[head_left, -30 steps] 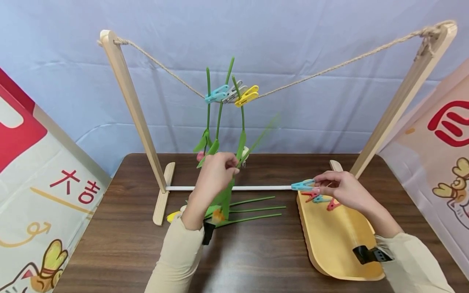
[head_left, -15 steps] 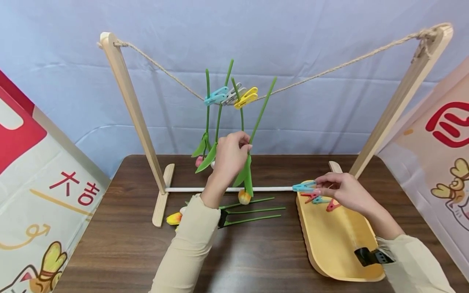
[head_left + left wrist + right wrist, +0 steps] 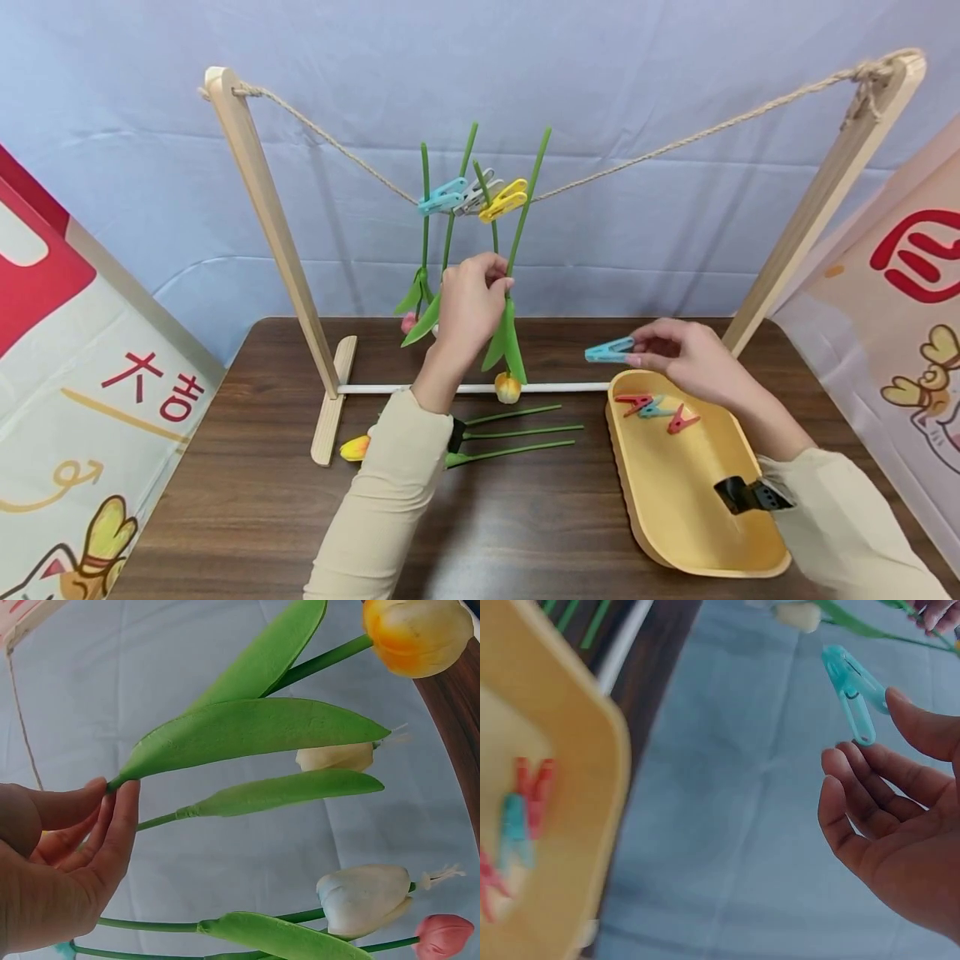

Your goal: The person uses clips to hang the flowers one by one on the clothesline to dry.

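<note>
My left hand (image 3: 474, 304) pinches the green stem of an artificial tulip (image 3: 507, 388) that hangs head down, its bloom yellow-orange and white. The stem's upper end rises past the rope (image 3: 630, 158), just right of a yellow clothespin (image 3: 504, 200). Between thumb and fingers my right hand (image 3: 693, 367) holds a light blue clothespin (image 3: 609, 350) by its handles, above the yellow tray's far edge. Three upside-down tulips hang clipped to the rope by a blue clothespin (image 3: 442, 196), a grey clothespin (image 3: 478, 193) and the yellow one. In the left wrist view, a pink tulip (image 3: 444, 936) and a white tulip (image 3: 366, 898) show below.
The yellow tray (image 3: 637, 517) at the right holds several red and blue clothespins (image 3: 681, 419). More tulips (image 3: 517, 430) lie on the table (image 3: 517, 517), partly behind the left sleeve. Wooden posts (image 3: 273, 225) carry the rope, and a white rod (image 3: 555, 387) joins their bases.
My left hand has lifted the yellow-orange tulip from low over the table up to the rope, beside the yellow clothespin. My right hand has risen slightly from the tray with the blue clothespin.
</note>
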`<action>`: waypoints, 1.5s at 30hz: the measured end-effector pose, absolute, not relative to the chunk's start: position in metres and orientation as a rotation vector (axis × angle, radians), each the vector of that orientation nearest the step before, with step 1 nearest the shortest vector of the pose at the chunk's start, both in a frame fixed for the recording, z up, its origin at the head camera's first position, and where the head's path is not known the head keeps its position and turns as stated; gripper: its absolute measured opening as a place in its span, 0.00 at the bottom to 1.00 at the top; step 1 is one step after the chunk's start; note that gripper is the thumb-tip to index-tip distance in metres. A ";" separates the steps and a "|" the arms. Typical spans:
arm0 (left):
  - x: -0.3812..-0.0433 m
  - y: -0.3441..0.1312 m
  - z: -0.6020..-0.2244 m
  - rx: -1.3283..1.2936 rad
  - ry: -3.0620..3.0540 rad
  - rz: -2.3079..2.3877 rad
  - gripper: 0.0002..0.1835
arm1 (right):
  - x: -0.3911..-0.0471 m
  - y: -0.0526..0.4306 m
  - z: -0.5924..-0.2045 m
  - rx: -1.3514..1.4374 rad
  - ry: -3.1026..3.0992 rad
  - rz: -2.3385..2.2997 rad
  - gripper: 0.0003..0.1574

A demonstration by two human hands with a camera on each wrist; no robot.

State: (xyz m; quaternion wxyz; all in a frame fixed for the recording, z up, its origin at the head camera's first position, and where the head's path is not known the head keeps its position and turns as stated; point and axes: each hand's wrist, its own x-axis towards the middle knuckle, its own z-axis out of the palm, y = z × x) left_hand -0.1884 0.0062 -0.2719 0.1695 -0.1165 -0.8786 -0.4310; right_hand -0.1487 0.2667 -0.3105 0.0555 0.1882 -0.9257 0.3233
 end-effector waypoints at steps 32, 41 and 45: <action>-0.193 0.010 -0.277 -0.314 -2.437 -1.232 0.05 | -0.191 0.163 -0.167 0.597 -2.376 0.438 0.07; -0.195 0.010 -0.278 -0.331 -2.445 -1.203 0.05 | -0.198 0.155 -0.166 0.593 -2.529 0.469 0.07; -0.195 0.010 -0.280 -0.325 -2.456 -1.201 0.05 | -0.200 0.152 -0.166 0.590 -2.586 0.484 0.08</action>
